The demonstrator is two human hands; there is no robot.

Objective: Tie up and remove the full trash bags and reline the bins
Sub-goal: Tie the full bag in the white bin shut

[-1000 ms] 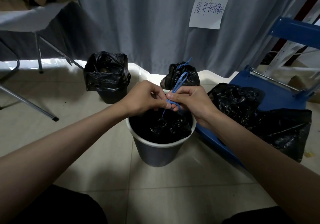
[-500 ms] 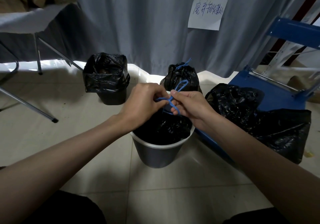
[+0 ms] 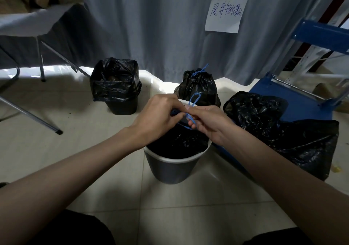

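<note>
A grey bin with a white rim (image 3: 171,169) stands on the floor in front of me, holding a full black trash bag (image 3: 181,140). The bag's blue drawstring (image 3: 192,104) rises in a loop above the bin. My left hand (image 3: 158,116) and my right hand (image 3: 207,121) meet over the bin and both pinch the drawstring, fingers curled round it. Behind stands a tied black bag (image 3: 198,87) with a blue knot on top. To the back left is a second bin lined with a black bag (image 3: 115,86), its mouth open.
A loose black bag (image 3: 279,131) lies over a blue cart (image 3: 294,101) at the right. A grey curtain with a paper note (image 3: 224,14) hangs behind. A folding table's metal legs (image 3: 30,112) stand at the left. The floor is pale tile.
The hands have shifted slightly, working the blue drawstring: the loop above them is smaller and lower than a second ago, and the left hand has moved in over the string.
</note>
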